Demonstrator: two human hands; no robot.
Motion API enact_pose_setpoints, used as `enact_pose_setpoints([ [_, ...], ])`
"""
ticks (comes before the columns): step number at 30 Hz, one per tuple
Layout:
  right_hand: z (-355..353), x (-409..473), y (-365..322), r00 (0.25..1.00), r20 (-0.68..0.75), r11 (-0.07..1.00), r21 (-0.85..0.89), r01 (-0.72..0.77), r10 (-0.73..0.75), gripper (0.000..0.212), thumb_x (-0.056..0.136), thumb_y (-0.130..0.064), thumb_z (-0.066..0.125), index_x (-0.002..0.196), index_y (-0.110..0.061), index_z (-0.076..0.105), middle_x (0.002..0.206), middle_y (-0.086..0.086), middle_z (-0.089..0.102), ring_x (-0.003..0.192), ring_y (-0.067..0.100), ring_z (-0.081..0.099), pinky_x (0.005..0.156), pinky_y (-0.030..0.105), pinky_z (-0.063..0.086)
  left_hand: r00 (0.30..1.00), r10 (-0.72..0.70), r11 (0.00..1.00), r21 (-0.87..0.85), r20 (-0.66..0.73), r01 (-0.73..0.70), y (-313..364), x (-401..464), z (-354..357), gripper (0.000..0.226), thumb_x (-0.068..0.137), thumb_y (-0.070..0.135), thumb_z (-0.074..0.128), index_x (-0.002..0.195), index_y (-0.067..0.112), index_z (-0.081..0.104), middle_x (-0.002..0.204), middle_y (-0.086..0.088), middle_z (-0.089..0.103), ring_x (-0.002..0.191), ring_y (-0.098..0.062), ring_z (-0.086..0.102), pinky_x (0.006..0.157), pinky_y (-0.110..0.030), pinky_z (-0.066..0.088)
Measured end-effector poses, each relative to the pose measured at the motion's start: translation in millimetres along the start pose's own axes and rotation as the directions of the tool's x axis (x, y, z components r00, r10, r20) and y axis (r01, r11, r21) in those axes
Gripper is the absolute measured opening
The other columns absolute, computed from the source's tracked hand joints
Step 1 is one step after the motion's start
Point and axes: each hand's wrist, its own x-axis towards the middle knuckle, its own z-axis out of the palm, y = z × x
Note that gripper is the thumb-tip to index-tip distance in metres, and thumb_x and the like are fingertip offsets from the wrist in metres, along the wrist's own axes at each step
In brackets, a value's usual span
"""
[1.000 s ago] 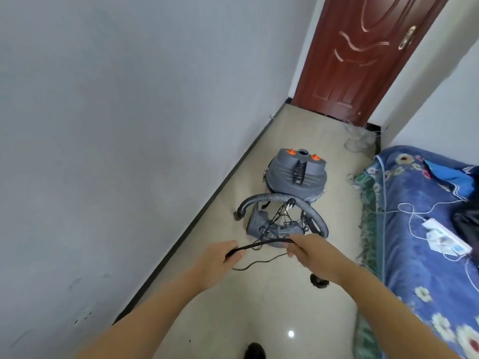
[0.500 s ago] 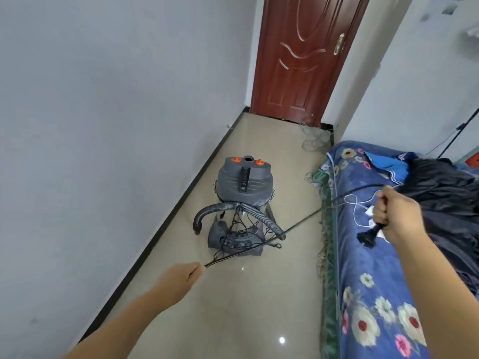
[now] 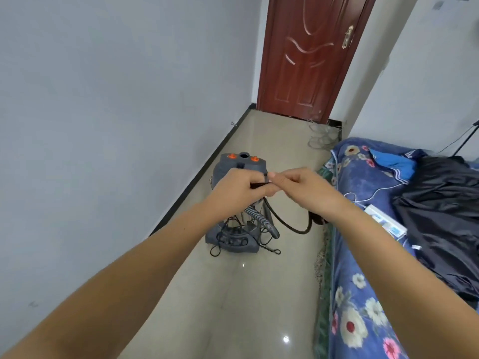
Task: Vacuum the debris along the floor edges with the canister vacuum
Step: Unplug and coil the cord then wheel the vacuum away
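The grey canister vacuum [image 3: 228,164] with orange knobs stands on the tiled floor near the left wall, partly hidden behind my hands. Its ribbed hose [image 3: 261,221] curves down toward the grey base [image 3: 233,242]. Both hands are raised together in front of the canister. My left hand [image 3: 238,187] grips the black power cord [image 3: 287,224], and my right hand [image 3: 298,187] pinches the same cord just beside it. The cord loops down below my right wrist. The plug end is hidden under that wrist.
A black skirting [image 3: 197,177] runs along the left wall to a brown door [image 3: 308,55]. A bed with a blue floral cover [image 3: 363,307] lies on the right, bearing a white power strip [image 3: 386,224] and dark clothing [image 3: 440,216]. Tangled wire [image 3: 321,136] lies by the door.
My right hand has swung back from over the bed to meet my left hand in front of the canister. The taut cord now hangs in a slack loop.
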Motion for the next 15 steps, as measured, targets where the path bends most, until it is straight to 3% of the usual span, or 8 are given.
enact_pose_setpoints([
  [3,-51.9,-2.9,-6.1,0.981,-0.131,0.942,0.322,-0.095,0.143,0.041,0.094,-0.033,0.06,0.056,-0.018,0.061,0.04,-0.008,0.026,0.033,0.006,0.018,0.034,0.016,0.015,0.985,-0.171,0.966,-0.2,-0.03,0.162,-16.2,-10.1,3.2,0.044,0.094,0.032,0.055,0.056,0.016,0.039,0.05,0.01,0.034,0.049,-0.007,0.034,0.051,-0.019,0.032],
  [6,-110.9,-10.9,9.4,0.91,-0.258,0.75,0.656,-0.081,0.324,0.038,0.1,-0.032,0.048,0.065,-0.018,0.043,0.043,-0.012,0.015,0.041,0.008,0.004,0.034,0.016,0.009,0.923,-0.384,0.91,-0.171,-0.007,0.377,-62.5,-44.7,12.6,0.041,0.098,0.031,0.049,0.06,0.019,0.039,0.053,0.011,0.035,0.05,-0.007,0.036,0.052,-0.019,0.034],
  [8,-138.9,-18.2,27.6,0.854,-0.293,0.614,0.788,-0.038,0.429,0.038,0.103,-0.036,0.04,0.068,-0.02,0.037,0.05,-0.009,0.007,0.047,0.011,0.002,0.034,0.015,0.01,0.862,-0.507,0.858,-0.092,0.002,0.505,-101.0,-79.2,16.3,0.037,0.099,0.029,0.047,0.064,0.018,0.043,0.057,0.006,0.039,0.055,-0.011,0.037,0.054,-0.018,0.033],
  [10,-148.5,-21.6,44.4,0.801,-0.295,0.479,0.878,0.011,0.522,0.039,0.104,-0.037,0.035,0.068,-0.022,0.035,0.04,-0.009,0.011,0.049,0.011,0.002,0.032,0.019,0.014,0.817,-0.575,0.816,-0.051,0.036,0.576,-129.2,-112.4,16.8,0.038,0.099,0.031,0.045,0.065,0.016,0.041,0.06,0.0,0.04,0.058,-0.015,0.038,0.06,-0.026,0.034],
  [13,-132.8,-11.5,53.1,0.772,-0.249,0.367,0.93,0.022,0.585,0.041,0.105,-0.038,0.031,0.067,-0.022,0.033,0.036,-0.011,0.021,0.051,0.01,0.002,0.033,0.019,0.015,0.8,-0.572,0.82,0.135,0.182,0.556,-134.2,-129.0,16.7,0.037,0.101,0.037,0.038,0.068,0.02,0.042,0.065,0.004,0.042,0.058,-0.01,0.039,0.062,-0.027,0.035],
  [15,-109.4,5.7,46.2,0.793,-0.2,0.355,0.935,-0.023,0.576,0.041,0.106,-0.036,0.03,0.067,-0.022,0.033,0.037,-0.01,0.023,0.047,0.007,0.004,0.033,0.016,0.013,0.795,-0.513,0.842,0.368,0.324,0.394,-114.7,-109.8,20.4,0.036,0.101,0.041,0.031,0.079,0.021,0.053,0.073,0.005,0.049,0.066,-0.012,0.047,0.066,-0.026,0.037],
])
